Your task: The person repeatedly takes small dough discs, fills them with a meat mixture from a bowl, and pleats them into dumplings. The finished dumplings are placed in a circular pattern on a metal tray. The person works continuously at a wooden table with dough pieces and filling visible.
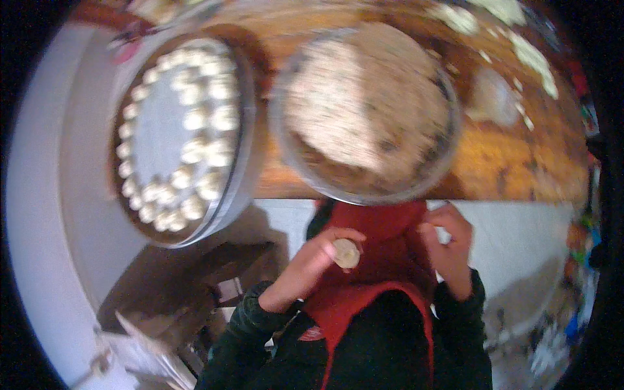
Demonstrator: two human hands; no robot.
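Observation:
My left hand [317, 256] holds a small round pale piece of dough, seemingly a dumpling [346, 253], between thumb and fingers in front of the red apron [380, 243]. To its right, my right hand [451, 239] is raised beside the apron with curled fingers. A pale patch shows between its thumb and fingers; blur hides whether that is a held thing or the floor behind. Beyond both hands, at the table's near edge, stands a large round bowl [365, 199] of filling, pale on the left side and browner on the right.
Left of the bowl, a round tray [161, 122] carries many small dumplings in rings and juts past the table edge. On the wooden table [516, 170], dough scraps [534, 61] and a translucent object [495, 97] lie at right. A dark stool-like shape [185, 273] stands below the tray.

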